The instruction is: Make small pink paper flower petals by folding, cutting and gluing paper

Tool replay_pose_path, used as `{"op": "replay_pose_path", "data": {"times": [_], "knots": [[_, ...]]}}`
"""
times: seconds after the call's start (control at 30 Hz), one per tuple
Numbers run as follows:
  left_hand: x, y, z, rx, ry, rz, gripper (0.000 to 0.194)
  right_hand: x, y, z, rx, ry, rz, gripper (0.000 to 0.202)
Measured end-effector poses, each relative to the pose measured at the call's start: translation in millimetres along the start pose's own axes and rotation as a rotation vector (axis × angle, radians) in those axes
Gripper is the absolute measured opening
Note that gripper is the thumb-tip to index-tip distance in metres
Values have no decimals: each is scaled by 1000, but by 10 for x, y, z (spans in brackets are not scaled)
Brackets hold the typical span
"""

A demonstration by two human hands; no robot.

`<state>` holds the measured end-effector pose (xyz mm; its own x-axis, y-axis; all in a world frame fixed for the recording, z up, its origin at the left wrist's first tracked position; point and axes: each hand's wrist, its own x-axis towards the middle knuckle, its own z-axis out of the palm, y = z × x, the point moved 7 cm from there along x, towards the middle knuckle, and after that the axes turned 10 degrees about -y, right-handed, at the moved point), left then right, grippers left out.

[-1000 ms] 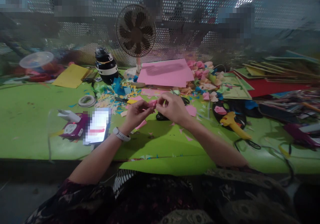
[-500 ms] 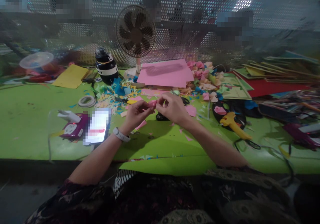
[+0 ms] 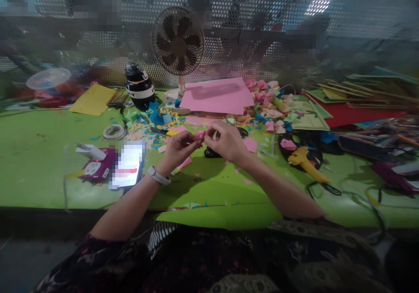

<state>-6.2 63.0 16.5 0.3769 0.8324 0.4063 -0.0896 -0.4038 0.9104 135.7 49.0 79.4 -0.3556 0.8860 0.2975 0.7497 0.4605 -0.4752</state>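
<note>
Between my two hands, over the middle of the green table, is a small piece of pink paper (image 3: pixel 200 134). My left hand (image 3: pixel 180 149) pinches it between thumb and fingers from the left. From the right, my right hand (image 3: pixel 225 141) closes its fingertips on the paper's other edge. The piece looks folded or curled, but its shape is partly hidden by the fingers. Beneath my hands lies a black object (image 3: pixel 211 153), perhaps scissor handles, partly covered. Pink paper scraps (image 3: pixel 185 163) lie near my left hand, and a yellow-and-black cutter (image 3: pixel 170 132) sits just behind it.
Behind my hands are pink sheets (image 3: pixel 218 96), a fan (image 3: pixel 178 44), a black bottle (image 3: pixel 140 87) and a heap of paper flowers (image 3: pixel 262 94). To the left are a phone (image 3: pixel 127 166) and a tape roll (image 3: pixel 114 132). A yellow glue gun (image 3: pixel 306 162) with its cable lies right.
</note>
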Motion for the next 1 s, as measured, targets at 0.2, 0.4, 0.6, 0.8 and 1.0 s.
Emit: {"op": "replay_pose_path", "data": {"times": [0.2, 0.4, 0.6, 0.8, 1.0], "knots": [[5, -19, -9, -7, 9, -6, 30, -9, -28, -36, -23, 14, -12, 9], [10, 3, -37, -27, 36, -23, 31, -27, -24, -201, 6, 68, -13, 6], [4, 12, -82, 56, 61, 5, 26, -23, -9, -213, 27, 28, -39, 5], [-2, 124, -85, 298, 68, 161, 20, -36, -55, -85, 66, -57, -96, 15], [-43, 284, -16, 459, 23, 315, 19, -29, -30, -40, 29, -62, -103, 19]]}}
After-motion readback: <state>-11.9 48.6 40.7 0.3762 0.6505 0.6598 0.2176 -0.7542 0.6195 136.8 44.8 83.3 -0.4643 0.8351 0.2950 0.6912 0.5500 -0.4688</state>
